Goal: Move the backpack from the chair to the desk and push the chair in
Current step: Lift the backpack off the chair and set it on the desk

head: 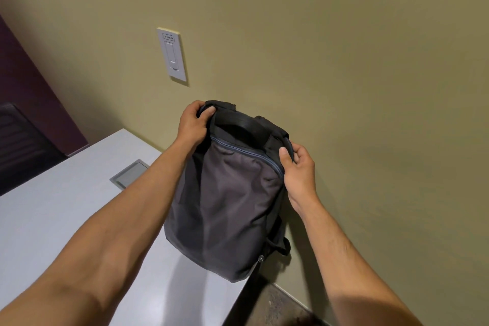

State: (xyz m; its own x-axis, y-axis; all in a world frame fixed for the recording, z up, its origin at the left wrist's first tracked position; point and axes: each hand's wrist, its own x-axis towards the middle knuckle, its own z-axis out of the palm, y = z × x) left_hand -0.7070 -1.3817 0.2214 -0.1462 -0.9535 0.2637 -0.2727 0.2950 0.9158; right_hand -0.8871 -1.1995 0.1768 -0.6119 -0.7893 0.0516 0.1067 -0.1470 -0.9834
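A dark grey backpack [225,204] with a black top and carry handle stands upright on the pale grey desk [53,219], near its right end against the olive wall. My left hand [193,124] grips the backpack's top left corner. My right hand [297,166] pinches the top right corner by the zipper. A dark chair [21,145] shows at the far left behind the desk; the chair the backpack came from is out of view.
A grey cable hatch [129,174] is set into the desk to the left of the backpack. A white wall switch plate [172,57] hangs above. Brown floor [277,307] shows past the desk's right edge.
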